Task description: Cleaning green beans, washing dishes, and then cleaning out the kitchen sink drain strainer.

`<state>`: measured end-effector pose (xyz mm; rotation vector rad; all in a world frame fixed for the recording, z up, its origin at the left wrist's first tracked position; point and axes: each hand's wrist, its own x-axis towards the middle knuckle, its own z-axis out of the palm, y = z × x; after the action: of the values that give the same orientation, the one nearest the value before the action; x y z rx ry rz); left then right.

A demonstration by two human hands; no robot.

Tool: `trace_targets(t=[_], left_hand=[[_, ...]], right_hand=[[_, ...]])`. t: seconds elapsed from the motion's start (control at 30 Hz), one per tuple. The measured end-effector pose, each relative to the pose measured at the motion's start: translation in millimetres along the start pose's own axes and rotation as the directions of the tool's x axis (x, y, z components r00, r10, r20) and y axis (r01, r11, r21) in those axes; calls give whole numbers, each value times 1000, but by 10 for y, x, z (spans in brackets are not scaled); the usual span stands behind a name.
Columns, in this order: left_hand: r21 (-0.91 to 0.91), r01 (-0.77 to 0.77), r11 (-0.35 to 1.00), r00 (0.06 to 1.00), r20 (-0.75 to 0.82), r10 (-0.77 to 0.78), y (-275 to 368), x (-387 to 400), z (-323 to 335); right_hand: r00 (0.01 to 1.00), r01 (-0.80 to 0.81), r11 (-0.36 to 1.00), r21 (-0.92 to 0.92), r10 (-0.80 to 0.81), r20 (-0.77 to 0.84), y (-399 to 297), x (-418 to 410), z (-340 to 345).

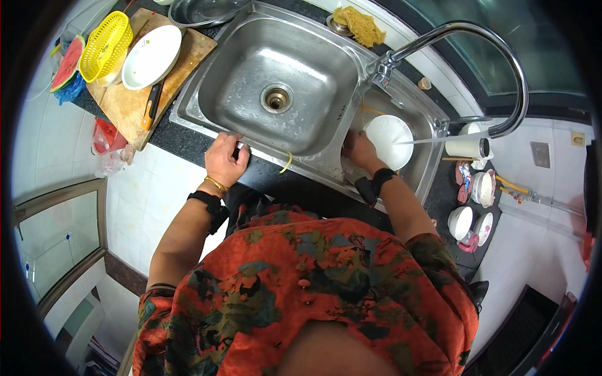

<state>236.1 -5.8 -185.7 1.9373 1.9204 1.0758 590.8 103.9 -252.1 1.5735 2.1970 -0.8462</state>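
My left hand (226, 157) rests with curled fingers on the front rim of the stainless steel sink (188, 110); whether it grips anything cannot be told. My right hand (361, 149) reaches down into the smaller right basin, at the left side of a white bowl (386, 136). Its fingers are partly in shadow, so what they hold is unclear. Water runs from the curved chrome faucet (516, 80) into the bowl. The large left basin (244, 61) holds no dishes, and its drain (277, 98) shows. A yellow-green strip (286, 162) lies over the front rim.
At left, a wooden cutting board (110, 101) bears a white oval bowl (151, 56), a yellow plastic basket (106, 44) and an orange-and-black-handled knife (151, 107). A fibrous yellow scrubber (360, 26) sits behind the sink. Several bowls (460, 223) stand on the right counter.
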Motion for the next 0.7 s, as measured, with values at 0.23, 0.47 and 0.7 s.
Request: trace_targets(t=[0.23, 0.47, 0.7], left_hand=[[0, 21, 1000, 1000, 16, -21, -22, -13, 4], [13, 10, 1000, 999, 37, -10, 20, 34, 4], [17, -30, 999, 999, -13, 30, -16, 11, 17]], right_hand=[[990, -51, 996, 68, 59, -127, -84, -177, -217], [989, -86, 991, -104, 72, -127, 44, -78, -57], [988, -40, 999, -28, 36, -147, -28, -91, -4]])
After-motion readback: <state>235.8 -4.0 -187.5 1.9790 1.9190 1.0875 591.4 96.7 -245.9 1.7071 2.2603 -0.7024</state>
